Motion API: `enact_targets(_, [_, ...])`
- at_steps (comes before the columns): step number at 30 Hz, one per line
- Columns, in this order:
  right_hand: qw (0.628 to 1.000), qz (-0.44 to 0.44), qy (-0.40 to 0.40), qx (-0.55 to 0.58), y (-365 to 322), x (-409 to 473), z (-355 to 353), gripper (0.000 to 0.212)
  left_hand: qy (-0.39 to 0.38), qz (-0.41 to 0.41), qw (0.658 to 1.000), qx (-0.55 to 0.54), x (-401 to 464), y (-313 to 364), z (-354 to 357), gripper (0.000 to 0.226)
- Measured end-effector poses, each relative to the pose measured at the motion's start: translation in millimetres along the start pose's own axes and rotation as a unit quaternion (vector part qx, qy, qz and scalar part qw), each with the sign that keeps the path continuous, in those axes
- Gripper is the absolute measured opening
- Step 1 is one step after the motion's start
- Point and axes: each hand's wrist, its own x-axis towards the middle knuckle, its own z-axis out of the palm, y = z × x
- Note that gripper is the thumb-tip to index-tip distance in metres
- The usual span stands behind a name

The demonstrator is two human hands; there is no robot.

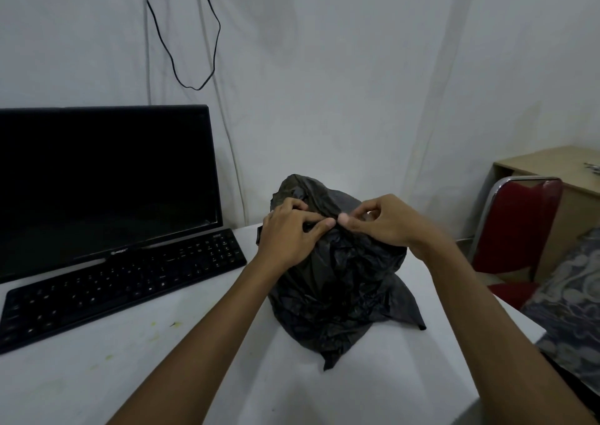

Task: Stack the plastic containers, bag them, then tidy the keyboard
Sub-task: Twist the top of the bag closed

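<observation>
Both bare forearms reach to the crinkled black plastic bag (337, 282) on the white counter (97, 376); left hand (289, 233) and right hand (380, 222) fingers pinch its gathered top, right of the flat black keyboard (117, 282).

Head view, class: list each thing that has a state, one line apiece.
Black plastic bag: upright on table, top gathered.
Left hand: gripping bag top.
Right hand: pinching bag top.
Monitor: screen dark.
Keyboard: lying askew before monitor.

Black bag (341, 282), keyboard (120, 282), monitor (104, 184); white table (97, 376); red chair (516, 226); blue-grey swirl-patterned cloth (571, 301).
</observation>
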Motion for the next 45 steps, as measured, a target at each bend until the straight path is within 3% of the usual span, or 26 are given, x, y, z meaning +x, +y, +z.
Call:
enact_targets(3, [0.998, -0.010, 0.058, -0.023, 5, 6, 5, 0.022, 0.007, 0.002, 1.000, -0.014, 1, -3, 2, 0.042])
enact_targets(6, [0.983, -0.011, 0.126, 0.135, 13, 7, 9, 0.030, 0.012, -0.002, 0.999, -0.042, 3, -7, 1, 0.039])
enact_targets(8, [0.938, -0.016, 0.161, 0.306, 15, 6, 9, 0.030, 0.018, -0.002, 0.998, -0.066, 5, -10, 0, 0.035])
enact_targets(10, [0.862, -0.002, 0.169, 0.479, 18, 8, 6, 0.030, 0.028, -0.008, 0.997, -0.073, 8, -11, -2, 0.034])
enact_targets(12, [0.803, 0.014, 0.183, 0.566, 28, 14, 1, 0.031, 0.047, -0.019, 0.996, -0.069, 12, -12, -2, 0.035])
enact_targets(14, [0.783, 0.028, 0.204, 0.587, 34, 16, -2, 0.032, 0.067, -0.030, 0.995, -0.072, 15, -13, -4, 0.035])
enact_targets(17, [0.807, 0.040, 0.223, 0.545, 31, 7, -7, 0.044, 0.106, -0.036, 0.990, -0.083, 14, -15, -6, 0.033])
enact_targets(20, [0.901, 0.032, 0.188, 0.389, 24, -6, -6, 0.067, 0.161, -0.049, 0.982, -0.087, 13, -17, -8, 0.030])
enact_targets(23, [0.982, -0.045, 0.118, 0.139, 31, -8, -4, 0.051, 0.195, -0.036, 0.975, -0.098, 13, -19, -8, 0.028])
enact_targets(28, [0.992, -0.039, -0.022, -0.117, 44, 1, -9, 0.097, 0.228, -0.014, 0.966, -0.119, 16, -19, -8, 0.023])
enact_targets(29, [0.988, -0.035, -0.022, -0.149, 43, 1, -11, 0.093, 0.233, -0.016, 0.964, -0.129, 18, -18, -10, 0.022])
enact_targets(31, [0.985, -0.046, 0.012, -0.165, 35, 0, -14, 0.057, 0.245, -0.020, 0.958, -0.151, 23, -14, -15, 0.019])
enact_targets(33, [0.992, -0.063, 0.064, -0.092, 26, 0, -18, 0.026, 0.261, -0.031, 0.951, -0.165, 29, -10, -21, 0.017])
enact_targets(37, [0.970, -0.051, 0.164, 0.170, 18, 3, -22, 0.041, 0.263, -0.050, 0.943, -0.200, 46, -2, -38, 0.014])
enact_targets(41, [0.891, -0.007, 0.145, 0.430, 5, 9, -18, 0.031, 0.241, -0.074, 0.934, -0.253, 63, 7, -46, 0.014])
enact_targets(43, [0.840, 0.002, 0.127, 0.527, 2, 14, -14, 0.047, 0.217, -0.101, 0.927, -0.287, 67, 9, -44, 0.012])
enact_targets(45, [0.803, -0.001, 0.113, 0.585, 4, 20, -8, 0.078, 0.193, -0.129, 0.923, -0.306, 67, 11, -40, 0.011])
